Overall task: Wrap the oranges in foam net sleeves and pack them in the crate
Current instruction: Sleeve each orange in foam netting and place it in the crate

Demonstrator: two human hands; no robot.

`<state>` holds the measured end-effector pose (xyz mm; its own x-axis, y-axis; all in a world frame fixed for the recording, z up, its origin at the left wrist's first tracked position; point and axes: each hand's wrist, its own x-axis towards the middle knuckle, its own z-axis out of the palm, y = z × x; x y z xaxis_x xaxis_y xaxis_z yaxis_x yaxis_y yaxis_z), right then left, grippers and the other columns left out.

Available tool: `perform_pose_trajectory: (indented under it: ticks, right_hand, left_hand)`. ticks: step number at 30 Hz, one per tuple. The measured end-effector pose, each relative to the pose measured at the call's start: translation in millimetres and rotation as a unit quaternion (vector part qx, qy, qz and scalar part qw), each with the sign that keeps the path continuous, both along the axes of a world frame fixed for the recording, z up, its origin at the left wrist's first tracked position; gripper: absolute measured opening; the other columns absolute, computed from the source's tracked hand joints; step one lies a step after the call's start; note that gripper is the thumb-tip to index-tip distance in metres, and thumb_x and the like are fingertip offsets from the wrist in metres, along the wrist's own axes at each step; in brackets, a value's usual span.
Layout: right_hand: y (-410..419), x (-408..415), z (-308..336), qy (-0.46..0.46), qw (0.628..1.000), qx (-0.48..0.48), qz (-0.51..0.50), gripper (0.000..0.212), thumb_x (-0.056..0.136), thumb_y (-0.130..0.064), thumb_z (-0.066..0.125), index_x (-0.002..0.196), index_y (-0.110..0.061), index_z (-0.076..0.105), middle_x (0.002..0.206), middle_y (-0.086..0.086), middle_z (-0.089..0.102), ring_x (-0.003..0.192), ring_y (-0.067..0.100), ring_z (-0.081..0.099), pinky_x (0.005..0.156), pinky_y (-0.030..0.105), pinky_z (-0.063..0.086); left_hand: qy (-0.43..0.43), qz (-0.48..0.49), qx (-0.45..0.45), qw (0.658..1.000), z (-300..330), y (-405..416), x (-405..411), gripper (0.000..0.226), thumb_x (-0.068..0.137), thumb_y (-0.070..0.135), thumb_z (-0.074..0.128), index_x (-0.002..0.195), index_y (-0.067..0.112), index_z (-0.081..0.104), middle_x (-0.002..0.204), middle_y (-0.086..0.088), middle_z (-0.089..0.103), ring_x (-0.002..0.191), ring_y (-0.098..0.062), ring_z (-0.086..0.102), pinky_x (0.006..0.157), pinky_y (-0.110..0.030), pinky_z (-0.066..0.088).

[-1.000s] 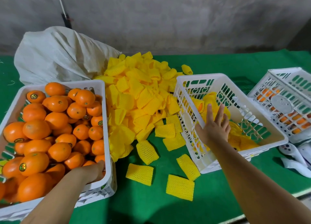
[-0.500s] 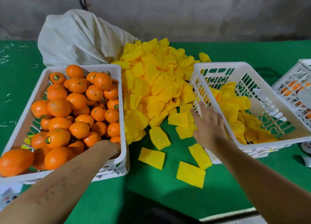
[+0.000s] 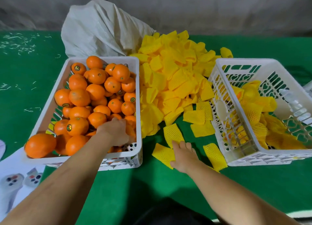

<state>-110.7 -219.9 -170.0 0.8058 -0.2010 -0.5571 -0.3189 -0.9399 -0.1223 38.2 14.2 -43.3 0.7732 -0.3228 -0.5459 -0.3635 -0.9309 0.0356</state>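
A white crate on the left is heaped with bare oranges. My left hand reaches into its near right corner, fingers curled down over an orange that is mostly hidden beneath them. A big pile of yellow foam net sleeves lies in the middle of the green table. My right hand rests with straight fingers on a loose sleeve in front of the pile, fingertips touching another sleeve. The white crate on the right holds several sleeved oranges.
A white sack slumps behind the orange crate and the pile. More loose sleeves lie beside the right crate. A printed sheet lies at the near left. Another white crate shows at the right edge.
My right hand has drawn back from the right crate and come down onto the loose sleeves on the table. My left hand has stayed in the orange crate's near corner. The view has swung left.
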Motion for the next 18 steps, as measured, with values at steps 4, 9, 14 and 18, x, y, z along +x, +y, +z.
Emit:
perform_pose_trajectory:
  ticks: [4,9,14,18]
  right_hand:
    - [2.4,-9.0,-12.9,-0.051,0.997,0.019,-0.055,0.042,0.098,-0.035,0.061,0.135,-0.019,0.049,0.139,0.007,0.042,0.128,0.03,0.038,0.103,0.039,0.041]
    - [-1.8,-4.3,3.4,-0.183,0.91,0.285,-0.241,0.02,0.091,-0.019,0.066,0.09,-0.017,0.046,0.08,0.0,0.042,0.068,0.015,0.038,0.06,0.033,0.031]
    - [1.4,17.2,66.5,-0.324,0.773,0.426,-0.34,0.022,0.096,-0.015,0.071,0.111,-0.025,0.058,0.095,0.002,0.063,0.08,0.013,0.057,0.071,0.026,0.046]
    - [17.0,26.9,112.7,-0.315,0.697,0.581,-0.279,0.011,0.094,-0.031,0.073,0.104,-0.033,0.077,0.11,-0.002,0.078,0.098,0.008,0.073,0.077,0.023,0.056]
  left_hand:
    - [-0.082,0.17,-0.294,0.937,-7.3,14.4,8.2,0.076,0.082,0.07,0.075,0.141,0.027,0.055,0.125,-0.002,0.059,0.109,-0.024,0.061,0.092,-0.045,0.058]
    - [-0.135,0.17,-0.528,0.821,-8.1,-5.5,-39.6,0.079,0.08,0.066,0.075,0.149,0.04,0.046,0.125,0.01,0.042,0.104,0.015,0.045,0.083,-0.005,0.04]
    - [-0.072,0.161,-0.619,0.765,-6.8,-30.2,-65.3,0.07,0.079,0.057,0.077,0.142,0.05,0.046,0.127,0.015,0.042,0.117,0.009,0.05,0.089,-0.011,0.048]
    - [-0.048,0.146,-0.654,0.741,-6.7,-42.5,-72.7,0.069,0.087,0.052,0.081,0.146,0.042,0.047,0.136,0.01,0.049,0.121,0.004,0.056,0.093,-0.015,0.051]
